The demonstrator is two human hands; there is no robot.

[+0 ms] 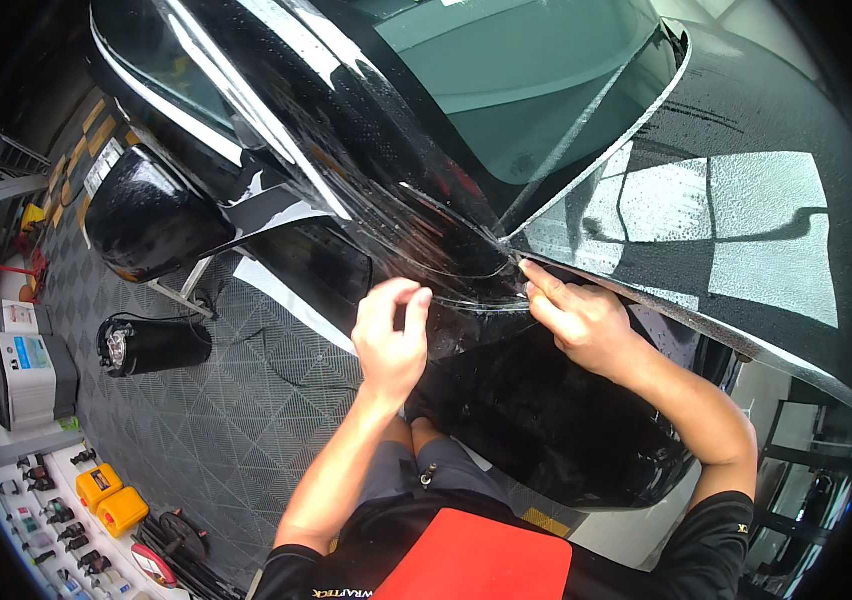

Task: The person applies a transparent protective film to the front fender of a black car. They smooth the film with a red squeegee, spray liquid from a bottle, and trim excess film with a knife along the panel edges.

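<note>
In front of me stands a glossy black car. Its bonnet (766, 130) is wet and covered by what looks like clear film, with a pale edge along its side. My right hand (586, 325) touches the corner where the bonnet, windscreen pillar (416, 220) and fender (546, 430) meet. Its fingers are pressed together there; anything between them is too small to make out. Left of it, my left hand (391, 335) is raised before the bodywork below the pillar, fingers curled toward the thumb. Whether it holds a thin film edge cannot be seen clearly.
The black door mirror (151, 215) juts out at left. Below it a black cylinder (161, 345) with a cable lies on the grey tiled floor (196, 440). A grey-white machine (26, 365), yellow containers (111, 495) and shelved small tools are at far left. A red sheet (476, 560) covers my chest.
</note>
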